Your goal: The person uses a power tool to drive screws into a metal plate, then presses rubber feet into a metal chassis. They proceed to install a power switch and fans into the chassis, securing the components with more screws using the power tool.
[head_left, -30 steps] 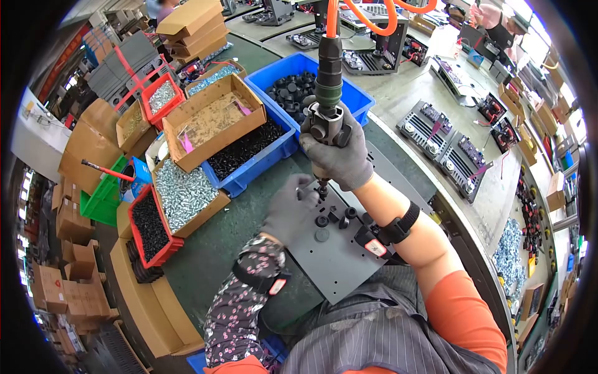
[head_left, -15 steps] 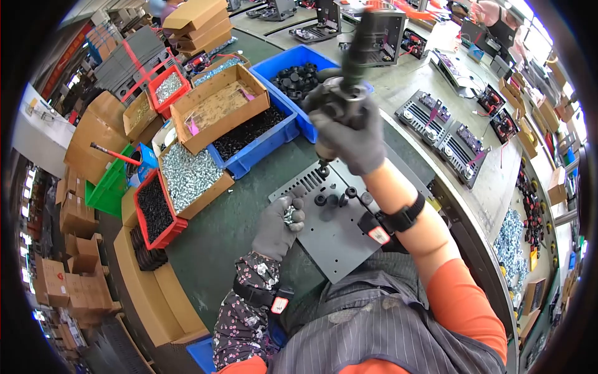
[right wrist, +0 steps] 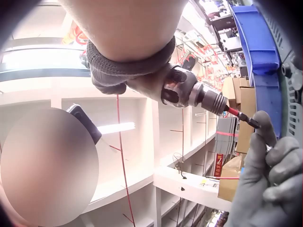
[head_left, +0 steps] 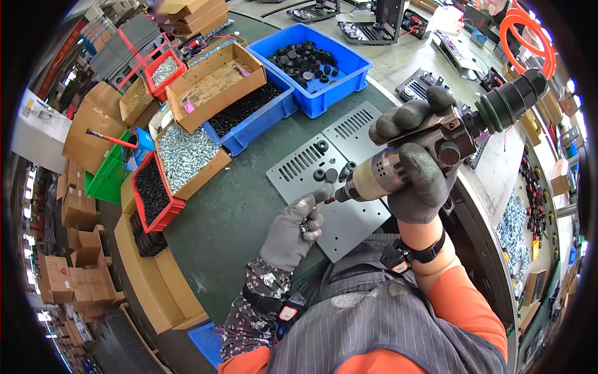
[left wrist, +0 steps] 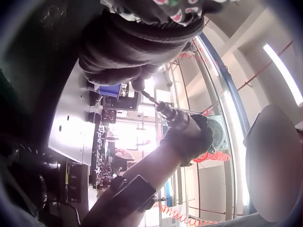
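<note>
The gloved right hand [head_left: 423,165] grips a pneumatic driver [head_left: 374,177], which is tilted with its bit pointing left. Curled fingers of the gloved left hand [head_left: 289,235] hold small silver screws [head_left: 304,228], while its thumb and forefinger are at the bit tip [head_left: 331,200]. In the right wrist view the left hand [right wrist: 274,179] meets the end of the bit [right wrist: 248,120]. A grey slotted panel [head_left: 352,234] lies beneath, with black round parts [head_left: 331,175] on it. The left wrist view shows the driver [left wrist: 177,118] in the right hand [left wrist: 201,137].
Blue bins [head_left: 339,93] of black parts stand beyond the panels. To the left are a carton of silver screws [head_left: 187,159], a red bin [head_left: 149,190] and an open cardboard box [head_left: 218,84]. An orange coiled hose [head_left: 529,37] hangs at upper right.
The driver has come off the panel, swung from upright to tilted, and moved right and nearer. The left hand has moved right to the bit tip, still holding screws.
</note>
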`<move>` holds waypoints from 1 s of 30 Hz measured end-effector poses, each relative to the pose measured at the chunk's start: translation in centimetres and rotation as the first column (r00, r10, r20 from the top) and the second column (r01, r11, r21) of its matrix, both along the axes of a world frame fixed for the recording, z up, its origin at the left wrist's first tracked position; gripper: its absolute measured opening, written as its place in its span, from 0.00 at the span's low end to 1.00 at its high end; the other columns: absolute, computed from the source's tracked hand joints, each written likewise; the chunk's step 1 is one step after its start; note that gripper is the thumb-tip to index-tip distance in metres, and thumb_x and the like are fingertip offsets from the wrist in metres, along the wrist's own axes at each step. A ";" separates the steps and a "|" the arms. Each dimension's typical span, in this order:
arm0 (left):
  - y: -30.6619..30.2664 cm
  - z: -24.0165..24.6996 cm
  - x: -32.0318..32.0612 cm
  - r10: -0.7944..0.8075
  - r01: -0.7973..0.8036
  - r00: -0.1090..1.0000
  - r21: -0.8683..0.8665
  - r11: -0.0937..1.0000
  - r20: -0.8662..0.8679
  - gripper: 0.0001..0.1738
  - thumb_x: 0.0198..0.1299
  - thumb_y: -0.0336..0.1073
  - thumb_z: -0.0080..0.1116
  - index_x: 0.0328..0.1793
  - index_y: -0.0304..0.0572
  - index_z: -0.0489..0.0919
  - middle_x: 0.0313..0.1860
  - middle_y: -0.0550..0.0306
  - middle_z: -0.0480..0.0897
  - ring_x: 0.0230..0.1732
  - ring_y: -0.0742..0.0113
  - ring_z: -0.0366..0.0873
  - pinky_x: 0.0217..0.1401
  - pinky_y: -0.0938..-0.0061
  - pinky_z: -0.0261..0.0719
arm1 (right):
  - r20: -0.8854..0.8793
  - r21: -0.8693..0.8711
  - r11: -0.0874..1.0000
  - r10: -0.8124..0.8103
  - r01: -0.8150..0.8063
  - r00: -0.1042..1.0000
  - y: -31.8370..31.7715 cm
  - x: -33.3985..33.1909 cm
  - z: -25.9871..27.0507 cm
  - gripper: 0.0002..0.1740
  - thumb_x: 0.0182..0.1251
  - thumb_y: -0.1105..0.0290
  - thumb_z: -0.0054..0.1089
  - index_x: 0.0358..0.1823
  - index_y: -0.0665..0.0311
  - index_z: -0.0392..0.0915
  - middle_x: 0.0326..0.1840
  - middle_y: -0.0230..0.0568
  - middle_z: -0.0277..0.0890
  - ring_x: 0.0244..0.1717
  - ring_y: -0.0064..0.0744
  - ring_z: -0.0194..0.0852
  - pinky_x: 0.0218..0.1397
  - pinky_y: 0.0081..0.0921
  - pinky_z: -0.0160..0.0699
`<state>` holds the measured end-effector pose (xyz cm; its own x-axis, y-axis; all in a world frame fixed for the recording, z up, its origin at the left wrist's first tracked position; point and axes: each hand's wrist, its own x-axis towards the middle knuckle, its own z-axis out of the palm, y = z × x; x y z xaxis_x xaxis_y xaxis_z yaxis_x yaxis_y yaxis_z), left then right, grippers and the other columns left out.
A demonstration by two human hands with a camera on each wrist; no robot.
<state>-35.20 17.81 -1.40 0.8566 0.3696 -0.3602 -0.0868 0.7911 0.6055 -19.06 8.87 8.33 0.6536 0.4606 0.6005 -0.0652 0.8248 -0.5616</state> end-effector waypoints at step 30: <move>-1.7 0.3 1.4 -0.033 0.010 0.992 -0.182 0.983 -0.125 0.17 0.67 0.45 0.50 0.54 0.43 0.75 0.33 0.61 0.79 0.21 0.80 0.63 0.19 0.86 0.64 | 0.013 0.108 0.986 -0.130 0.128 0.991 -2.5 2.7 -1.5 0.37 0.52 0.73 0.62 0.65 0.63 0.57 0.45 0.39 0.72 0.44 0.37 0.75 0.49 0.38 0.77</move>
<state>-33.76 16.12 -1.10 0.8069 0.2704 -0.5252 -0.0003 0.8893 0.4573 -16.31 6.33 6.82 0.6908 0.3057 0.6552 0.0555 0.8811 -0.4697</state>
